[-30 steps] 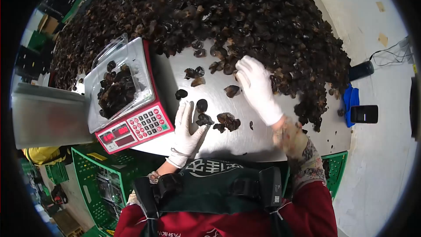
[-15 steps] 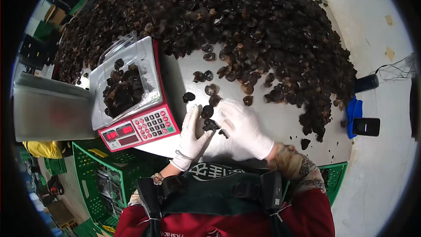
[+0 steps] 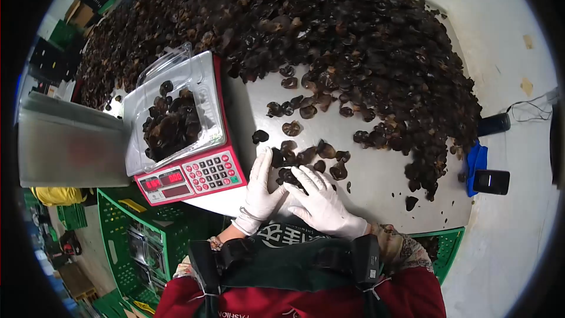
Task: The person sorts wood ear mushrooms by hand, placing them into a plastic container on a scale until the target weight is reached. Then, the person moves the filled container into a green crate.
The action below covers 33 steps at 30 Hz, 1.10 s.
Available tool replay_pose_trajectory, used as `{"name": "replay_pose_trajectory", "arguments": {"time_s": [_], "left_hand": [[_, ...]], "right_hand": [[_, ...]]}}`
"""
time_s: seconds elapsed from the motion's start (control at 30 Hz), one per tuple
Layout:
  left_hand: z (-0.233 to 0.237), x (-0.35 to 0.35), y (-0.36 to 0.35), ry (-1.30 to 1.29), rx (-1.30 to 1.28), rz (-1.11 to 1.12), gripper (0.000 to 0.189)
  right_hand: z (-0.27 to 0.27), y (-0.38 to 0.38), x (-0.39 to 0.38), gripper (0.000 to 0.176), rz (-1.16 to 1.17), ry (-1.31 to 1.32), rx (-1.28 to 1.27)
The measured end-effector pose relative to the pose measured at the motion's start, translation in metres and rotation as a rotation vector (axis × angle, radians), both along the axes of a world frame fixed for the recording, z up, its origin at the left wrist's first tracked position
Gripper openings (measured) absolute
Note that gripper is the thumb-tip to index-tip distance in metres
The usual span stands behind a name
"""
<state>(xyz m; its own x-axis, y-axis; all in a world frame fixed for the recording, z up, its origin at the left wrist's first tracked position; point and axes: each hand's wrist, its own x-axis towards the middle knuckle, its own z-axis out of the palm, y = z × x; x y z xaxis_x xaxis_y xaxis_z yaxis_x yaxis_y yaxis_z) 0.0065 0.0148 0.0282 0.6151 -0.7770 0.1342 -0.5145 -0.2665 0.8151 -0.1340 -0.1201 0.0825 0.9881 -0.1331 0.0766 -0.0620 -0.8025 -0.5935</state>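
Note:
Both my hands wear white gloves and rest low over the steel table, near a loose group of dark wood ear mushrooms (image 3: pixel 306 155). My left hand (image 3: pixel 259 193) is open, its fingers stretched forward along the left side of the pieces and its thumb apart. My right hand (image 3: pixel 322 205) is open too, fingers extended, with the tips touching a dark wood ear piece (image 3: pixel 288 176) between the hands. To the left, a red scale (image 3: pixel 203 172) carries a clear plastic box (image 3: pixel 134 135) with wood ears (image 3: pixel 172 126) heaped in it.
A large heap of wood ears (image 3: pixel 353 41) covers the back of the table (image 3: pixel 376 200). Stacked clear containers (image 3: pixel 73 141) stand left of the scale. Green crates (image 3: pixel 132 247) sit below the table edge. At right lie a black device (image 3: pixel 491 182) and a blue item (image 3: pixel 475 162).
My right hand has drawn back and flattened out beside the left. Several more wood ear pieces now lie in front of my hands. The view has shifted slightly.

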Motion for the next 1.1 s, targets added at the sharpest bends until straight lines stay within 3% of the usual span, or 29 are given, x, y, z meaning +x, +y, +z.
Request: {"name": "replay_pose_trajectory", "arguments": {"time_s": [0.07, 0.17, 0.23, 0.27, 0.33, 0.4, 0.47, 0.53, 0.6, 0.67, 0.77, 0.87, 1.0, 1.1], "left_hand": [[0.0, 0.0, 0.0, -0.016, -0.002, -0.002, 0.092], [0.001, 0.002, -0.001, -0.04, 0.004, 0.0, 0.092], [-0.001, 0.0, -0.001, -0.005, -0.01, 0.008, 0.092], [-0.001, 0.001, -0.001, 0.007, -0.02, 0.013, 0.092], [-0.001, 0.001, 0.0, -0.017, 0.0, 0.005, 0.091], [0.004, 0.0, 0.0, -0.018, 0.029, 0.0, 0.091], [0.009, 0.0, 0.0, -0.031, 0.039, -0.019, 0.092], [0.007, -0.001, 0.0, -0.01, 0.022, -0.014, 0.094], [0.002, -0.001, 0.0, -0.016, 0.025, -0.008, 0.094], [0.001, 0.0, 0.0, -0.018, 0.027, -0.003, 0.094], [-0.001, 0.002, -0.002, 0.0, 0.008, -0.011, 0.092], [-0.003, 0.003, -0.001, 0.004, 0.009, -0.018, 0.091], [-0.003, 0.003, 0.0, -0.002, -0.006, -0.032, 0.091], [-0.005, 0.004, 0.001, 0.011, -0.02, -0.031, 0.093]], "right_hand": [[0.006, -0.017, 0.005, 0.049, 0.012, -0.039, 0.076], [-0.003, -0.07, 0.04, 0.04, -0.267, -0.32, -0.034], [-0.024, -0.113, 0.07, 0.042, -0.499, -0.311, -0.274], [-0.038, -0.134, 0.083, 0.045, -0.559, -0.315, -0.243], [-0.043, -0.158, 0.098, 0.052, -0.625, -0.165, -0.449], [-0.046, -0.156, 0.102, 0.053, -0.689, -0.033, -0.492], [-0.047, -0.136, 0.087, 0.054, -0.585, -0.006, -0.366], [-0.035, -0.092, 0.058, 0.05, -0.479, -0.021, -0.522], [-0.017, -0.054, 0.03, 0.037, -0.31, -0.041, -0.211], [-0.002, -0.04, 0.018, 0.036, -0.215, -0.189, 0.018], [-0.012, -0.066, 0.032, 0.029, -0.382, -0.424, -0.086], [-0.012, -0.109, 0.07, 0.032, -0.412, -0.427, -0.161], [-0.01, -0.139, 0.107, 0.039, -0.135, -0.233, -0.607], [-0.021, -0.149, 0.111, 0.028, -0.036, -0.214, -0.545]]}}
